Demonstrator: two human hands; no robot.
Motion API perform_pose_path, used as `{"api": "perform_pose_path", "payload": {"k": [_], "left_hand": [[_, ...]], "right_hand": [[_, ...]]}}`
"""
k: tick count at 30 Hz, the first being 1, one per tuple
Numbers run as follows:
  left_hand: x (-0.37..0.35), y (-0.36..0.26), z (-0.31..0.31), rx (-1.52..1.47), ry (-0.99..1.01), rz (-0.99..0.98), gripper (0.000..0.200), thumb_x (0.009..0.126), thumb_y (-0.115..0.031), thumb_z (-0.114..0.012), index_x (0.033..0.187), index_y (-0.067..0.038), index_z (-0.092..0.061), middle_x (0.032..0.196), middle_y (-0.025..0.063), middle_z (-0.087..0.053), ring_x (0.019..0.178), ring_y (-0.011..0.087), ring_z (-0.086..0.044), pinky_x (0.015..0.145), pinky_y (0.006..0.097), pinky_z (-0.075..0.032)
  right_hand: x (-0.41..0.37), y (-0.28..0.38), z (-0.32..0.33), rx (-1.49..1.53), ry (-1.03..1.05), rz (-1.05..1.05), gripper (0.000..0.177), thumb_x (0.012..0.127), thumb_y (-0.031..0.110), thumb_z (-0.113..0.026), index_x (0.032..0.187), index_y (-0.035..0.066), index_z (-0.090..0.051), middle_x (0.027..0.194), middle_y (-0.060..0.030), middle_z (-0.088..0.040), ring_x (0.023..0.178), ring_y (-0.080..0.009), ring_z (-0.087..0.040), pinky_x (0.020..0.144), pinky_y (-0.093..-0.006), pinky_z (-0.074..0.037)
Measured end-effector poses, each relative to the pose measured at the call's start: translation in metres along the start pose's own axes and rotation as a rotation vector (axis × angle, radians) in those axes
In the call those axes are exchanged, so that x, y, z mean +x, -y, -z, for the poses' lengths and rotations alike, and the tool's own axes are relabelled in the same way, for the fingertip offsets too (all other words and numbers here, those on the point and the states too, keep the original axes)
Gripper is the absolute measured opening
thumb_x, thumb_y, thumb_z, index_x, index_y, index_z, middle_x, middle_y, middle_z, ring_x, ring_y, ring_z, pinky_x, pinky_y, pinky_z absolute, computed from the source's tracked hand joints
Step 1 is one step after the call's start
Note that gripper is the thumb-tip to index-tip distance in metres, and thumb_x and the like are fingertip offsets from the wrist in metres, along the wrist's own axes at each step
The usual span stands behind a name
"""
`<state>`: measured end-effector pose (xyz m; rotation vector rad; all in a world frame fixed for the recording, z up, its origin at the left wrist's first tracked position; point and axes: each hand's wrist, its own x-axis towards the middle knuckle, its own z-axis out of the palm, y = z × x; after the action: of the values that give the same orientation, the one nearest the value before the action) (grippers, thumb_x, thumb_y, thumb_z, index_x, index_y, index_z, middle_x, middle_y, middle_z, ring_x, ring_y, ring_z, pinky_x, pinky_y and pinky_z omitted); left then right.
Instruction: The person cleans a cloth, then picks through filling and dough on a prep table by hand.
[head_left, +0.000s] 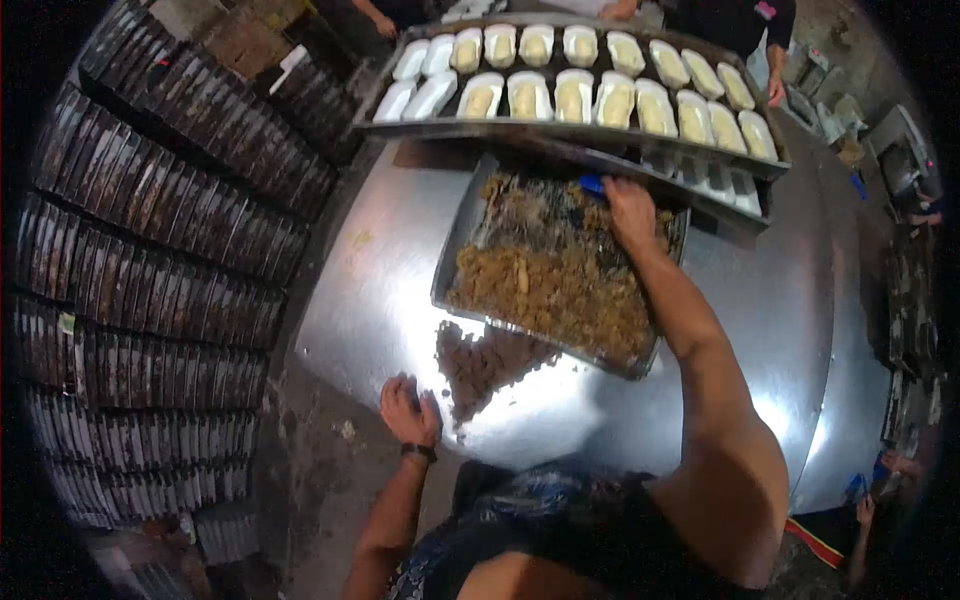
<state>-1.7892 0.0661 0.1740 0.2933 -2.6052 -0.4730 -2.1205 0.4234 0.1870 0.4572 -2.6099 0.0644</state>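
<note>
My right hand (632, 212) is wrapped round a blue scraper (593, 185) at the far side of a metal tray (447, 262). A golden-brown, crumbly filling (550, 295) covers the near half of that tray, while the far part is mostly scraped thin. My left hand (410, 412) rests at the near left edge of the metal table (360, 270), its fingers apart and holding nothing. Just right of it lies a patch of dark brown crumbly stuff (485, 365) on the table, partly against the tray's near edge.
Across the table's far side stands a long dark pan (430, 128) with rows of white paper molds (575, 95), most holding pale dough. Tall stacks of dark pans (160, 230) rise on the left. Other people's hands (776, 90) show at the far side and lower right.
</note>
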Motion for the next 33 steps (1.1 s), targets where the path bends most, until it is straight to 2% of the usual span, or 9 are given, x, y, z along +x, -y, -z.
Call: {"api": "perform_pose_path", "payload": {"k": [2, 10, 14, 17, 21, 25, 28, 31, 33], "left_hand": [[-0.001, 0.004, 0.003, -0.005, 0.015, 0.000, 0.033, 0.082, -0.027, -0.051, 0.101, -0.001, -0.056, 0.110, 0.0158, -0.053, 0.106, 0.0346, -0.046, 0.089, 0.0463, -0.034], [-0.005, 0.004, 0.001, -0.052, -0.029, -0.030, 0.035, 0.078, -0.027, -0.053, 0.100, -0.001, -0.056, 0.109, 0.0162, -0.053, 0.106, 0.0352, -0.046, 0.089, 0.0467, -0.034], [-0.005, 0.007, -0.002, -0.011, -0.040, -0.074, 0.038, 0.084, -0.031, -0.046, 0.099, 0.002, -0.058, 0.111, 0.0180, -0.052, 0.106, 0.0355, -0.047, 0.089, 0.0474, -0.035], [-0.009, 0.005, 0.002, -0.003, -0.035, -0.056, 0.033, 0.079, -0.026, -0.052, 0.097, 0.001, -0.056, 0.109, 0.0174, -0.052, 0.105, 0.0354, -0.046, 0.090, 0.0468, -0.034], [-0.007, 0.003, 0.002, -0.027, 0.003, -0.032, 0.033, 0.077, -0.025, -0.054, 0.098, 0.000, -0.055, 0.110, 0.0167, -0.050, 0.106, 0.0348, -0.045, 0.090, 0.0460, -0.034], [-0.003, 0.008, -0.003, -0.051, -0.001, -0.046, 0.034, 0.076, -0.022, -0.054, 0.101, 0.000, -0.054, 0.112, 0.0162, -0.050, 0.109, 0.0349, -0.043, 0.092, 0.0472, -0.031], [-0.007, 0.010, -0.001, -0.044, 0.018, -0.030, 0.033, 0.076, -0.021, -0.054, 0.102, 0.000, -0.054, 0.112, 0.0160, -0.050, 0.109, 0.0347, -0.043, 0.092, 0.0472, -0.031], [-0.005, 0.007, -0.003, -0.031, 0.033, -0.017, 0.033, 0.076, -0.022, -0.053, 0.101, 0.000, -0.055, 0.113, 0.0151, -0.050, 0.110, 0.0342, -0.043, 0.091, 0.0471, -0.032], [-0.007, 0.015, -0.006, -0.044, 0.035, -0.014, 0.033, 0.076, -0.022, -0.052, 0.100, -0.001, -0.056, 0.113, 0.0148, -0.050, 0.111, 0.0341, -0.043, 0.091, 0.0470, -0.033]], "right_hand": [[0.010, 0.003, -0.011, -0.063, 0.129, -0.146, 0.024, 0.072, 0.006, -0.058, 0.096, 0.001, -0.058, 0.087, -0.0189, -0.062, 0.076, -0.0309, -0.061, 0.067, -0.0399, -0.050], [0.007, 0.003, 0.022, 0.168, 0.613, -0.113, 0.025, 0.074, 0.013, -0.059, 0.098, 0.006, -0.065, 0.081, -0.0189, -0.063, 0.077, -0.0321, -0.063, 0.067, -0.0417, -0.051], [-0.052, 0.062, 0.075, 0.383, 0.551, 0.038, 0.039, 0.068, 0.010, -0.059, 0.107, 0.012, -0.060, 0.096, -0.0157, -0.063, 0.086, -0.0321, -0.060, 0.075, -0.0415, -0.049], [-0.054, 0.052, 0.100, 0.575, 0.108, 0.141, 0.039, 0.068, 0.003, -0.054, 0.106, 0.009, -0.059, 0.099, -0.0148, -0.062, 0.089, -0.0314, -0.060, 0.078, -0.0404, -0.049], [-0.034, 0.000, 0.070, 0.317, -0.104, 0.119, 0.050, 0.064, -0.004, -0.054, 0.112, 0.005, -0.053, 0.107, -0.0174, -0.058, 0.098, -0.0326, -0.057, 0.083, -0.0420, -0.046], [-0.027, -0.024, 0.025, 0.094, -0.146, 0.063, 0.042, 0.072, 0.001, -0.052, 0.114, 0.005, -0.051, 0.100, -0.0158, -0.058, 0.089, -0.0320, -0.057, 0.078, -0.0429, -0.046], [-0.016, -0.016, 0.023, -0.009, 0.110, -0.130, 0.036, 0.078, 0.004, -0.048, 0.114, 0.006, -0.052, 0.094, -0.0142, -0.060, 0.084, -0.0320, -0.057, 0.075, -0.0415, -0.046], [-0.014, -0.019, 0.001, -0.127, 0.139, -0.207, 0.026, 0.080, 0.007, -0.047, 0.102, 0.006, -0.059, 0.087, -0.0141, -0.062, 0.081, -0.0294, -0.058, 0.072, -0.0401, -0.046], [-0.008, -0.036, -0.029, -0.031, 0.264, -0.486, 0.017, 0.079, 0.010, -0.049, 0.085, 0.005, -0.064, 0.082, -0.0152, -0.062, 0.079, -0.0271, -0.059, 0.067, -0.0409, -0.046]]}}
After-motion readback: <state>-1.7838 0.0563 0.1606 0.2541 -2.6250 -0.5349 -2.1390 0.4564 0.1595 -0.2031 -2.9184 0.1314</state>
